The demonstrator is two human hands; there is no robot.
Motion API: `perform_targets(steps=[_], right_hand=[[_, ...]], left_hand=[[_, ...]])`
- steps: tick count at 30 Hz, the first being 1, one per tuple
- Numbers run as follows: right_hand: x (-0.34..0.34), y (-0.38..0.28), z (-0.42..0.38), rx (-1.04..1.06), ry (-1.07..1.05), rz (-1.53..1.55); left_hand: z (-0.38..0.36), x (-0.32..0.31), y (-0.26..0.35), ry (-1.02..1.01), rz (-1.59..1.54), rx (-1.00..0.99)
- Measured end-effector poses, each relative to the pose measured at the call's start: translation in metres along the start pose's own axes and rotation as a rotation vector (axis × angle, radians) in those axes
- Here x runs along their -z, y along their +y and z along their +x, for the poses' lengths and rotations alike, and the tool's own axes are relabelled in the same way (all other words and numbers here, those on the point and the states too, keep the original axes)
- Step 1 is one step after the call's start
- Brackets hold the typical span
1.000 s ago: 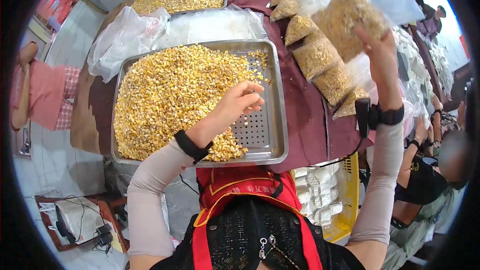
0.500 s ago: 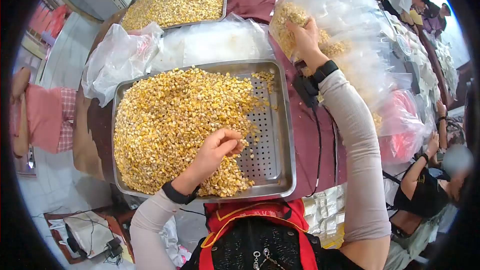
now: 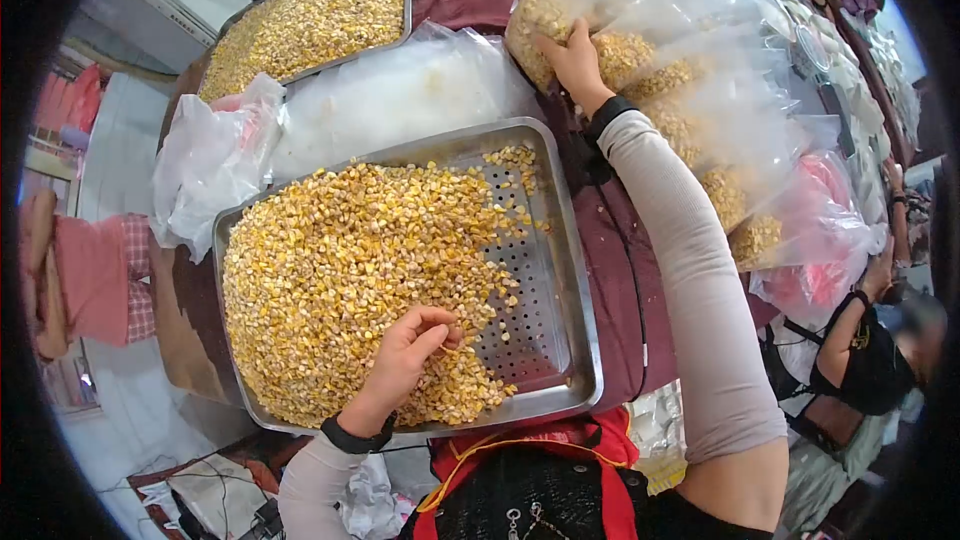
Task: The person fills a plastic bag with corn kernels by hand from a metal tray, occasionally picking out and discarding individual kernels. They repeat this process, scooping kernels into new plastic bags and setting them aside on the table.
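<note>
Left hand (image 3: 405, 355) near edge of perforated steel tray (image 3: 560, 240), fingers curled narrow onto the corn kernels (image 3: 350, 270), pinch contents hidden under the fingertips. Right hand (image 3: 572, 58) far right, gripping a filled clear bag of corn (image 3: 545, 25) atop the bag pile (image 3: 720, 140); palm side hidden. Second tray (image 3: 310, 15) far left cut off by frame; no readable labels or writing anywhere.

Shiny perforated metal tray (image 3: 560, 270); clear glossy plastic bags (image 3: 700, 90); matt maroon cloth (image 3: 610, 250).

A food-packing workshop: steel trays (image 3: 575, 270) heaped with corn kernels (image 3: 350, 260), filled plastic bags (image 3: 690, 130), several workers.
</note>
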State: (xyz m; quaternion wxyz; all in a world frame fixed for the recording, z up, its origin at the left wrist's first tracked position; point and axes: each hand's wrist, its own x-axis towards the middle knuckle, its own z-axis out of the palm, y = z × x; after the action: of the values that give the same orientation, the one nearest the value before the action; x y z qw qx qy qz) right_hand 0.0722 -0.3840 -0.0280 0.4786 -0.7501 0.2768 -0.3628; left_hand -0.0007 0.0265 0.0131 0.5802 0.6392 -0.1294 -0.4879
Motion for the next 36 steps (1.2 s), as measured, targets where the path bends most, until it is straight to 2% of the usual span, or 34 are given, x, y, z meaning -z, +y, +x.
perform_targets(steps=[2, 3, 4, 6, 8, 10, 11, 13, 14, 17, 24, 29, 30, 33, 34, 36], right_hand=[[-0.001, 0.003, -0.003, 0.016, -0.045, 0.076], [-0.002, 0.005, -0.009, 0.111, 0.005, -0.084], [0.003, 0.000, -0.018, 0.114, 0.007, -0.088], [0.013, -0.010, -0.033, -0.045, -0.206, -0.381], [0.016, 0.002, -0.033, -0.043, -0.168, -0.436], [0.021, 0.008, -0.023, -0.086, -0.464, -0.822], [0.020, 0.017, -0.026, -0.087, -0.464, -0.819], [0.017, 0.024, -0.030, 0.162, -0.596, -1.041], [0.018, 0.024, -0.034, 0.168, -0.593, -1.045], [0.016, 0.022, -0.058, 0.380, -0.529, -1.193], [0.012, 0.006, -0.063, 0.467, -0.534, -1.351], [0.017, 0.025, -0.060, 0.663, -0.502, -1.324], [0.021, 0.026, -0.058, 0.609, -0.514, -1.286], [0.029, 0.010, -0.060, 0.399, -0.379, -1.040], [0.029, 0.002, -0.063, 0.400, -0.383, -1.039], [0.026, -0.016, -0.071, 0.427, -0.316, -0.567]], left_hand=[[0.001, 0.001, -0.005, -0.011, -0.020, 0.008], [-0.001, 0.000, -0.005, -0.016, -0.021, 0.006], [-0.002, -0.002, -0.005, -0.016, -0.033, 0.023], [-0.006, -0.004, -0.003, -0.014, -0.049, 0.035], [-0.010, -0.005, 0.000, -0.045, -0.054, 0.004], [-0.014, -0.002, -0.002, -0.076, -0.057, 0.018], [-0.016, -0.004, -0.001, -0.088, -0.053, 0.014], [-0.019, -0.009, 0.000, -0.094, -0.069, 0.014], [-0.021, -0.009, 0.000, -0.095, -0.071, 0.008], [-0.025, -0.010, -0.004, -0.088, -0.077, 0.019], [-0.035, -0.010, -0.018, -0.095, -0.091, 0.038], [-0.040, -0.011, -0.023, -0.112, -0.079, 0.023], [-0.040, -0.011, -0.026, -0.134, -0.084, 0.015], [-0.042, -0.009, -0.032, -0.126, -0.104, 0.004], [-0.043, -0.008, -0.033, -0.134, -0.111, -0.005], [-0.044, -0.009, -0.034, -0.133, -0.117, -0.001]])
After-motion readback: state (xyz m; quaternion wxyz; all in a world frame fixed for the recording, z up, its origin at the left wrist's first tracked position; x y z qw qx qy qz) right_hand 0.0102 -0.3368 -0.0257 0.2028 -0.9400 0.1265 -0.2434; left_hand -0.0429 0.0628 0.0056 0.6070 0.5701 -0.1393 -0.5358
